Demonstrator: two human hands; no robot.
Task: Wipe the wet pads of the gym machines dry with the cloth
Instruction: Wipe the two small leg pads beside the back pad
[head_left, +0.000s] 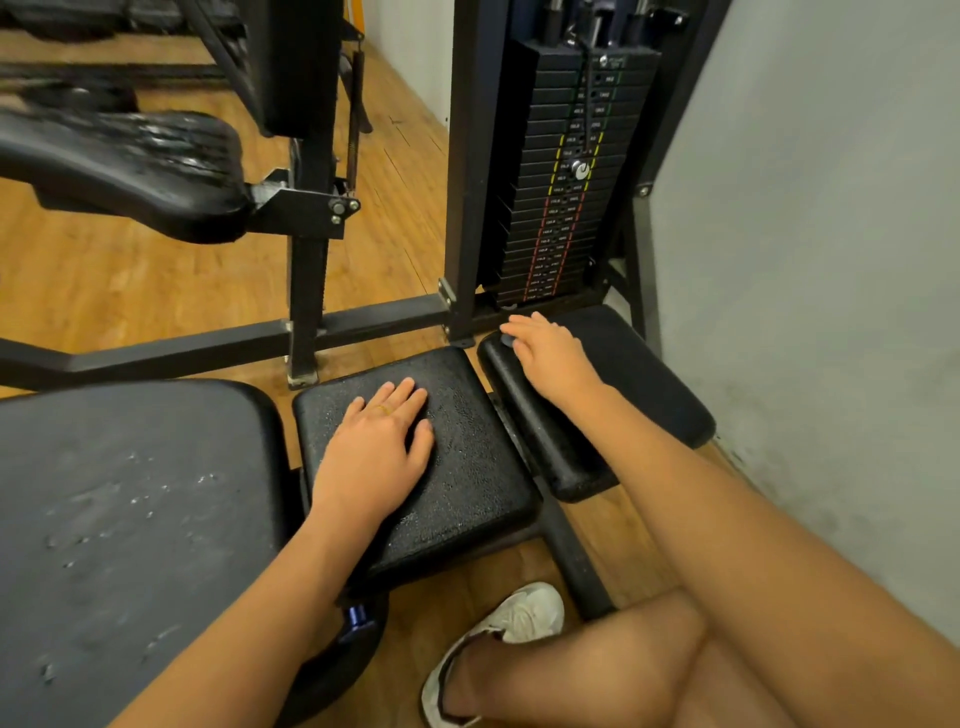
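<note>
A wooden floor (130, 280) fills the left and middle of the view, and a grey wall (805, 234) closes off the right side. At the floor's lower left edge lies a large black pad (130, 519), its top speckled with water drops. Against the wall stands a weight stack (561, 182) in a black frame (208, 348), whose bars run along the floor. Near the upper left edge a curved black seat pad (130, 166) juts from an upright post, and its surface glistens wet.

Just beside the large pad's right edge sits a square pad (467, 467), beaded all over with fine droplets. To its right, near the wall, lies a long pad (545, 447). Its wall-side half looks flatter and duller, like dark fabric; whether that is the cloth I cannot tell.

The left hand (376, 447) lies palm down on the left half of the square pad, fingers straight and slightly spread, holding nothing, with a thin ring (383, 410) on one finger. The right hand (550, 353) rests palm down on the far end of the long pad, fingers loosely stretched over its edge. A small grey patch shows under the fingertips, too small to name.

A bare leg (623, 665) and a white shoe (519, 618) rest on the floor by the bottom edge.
</note>
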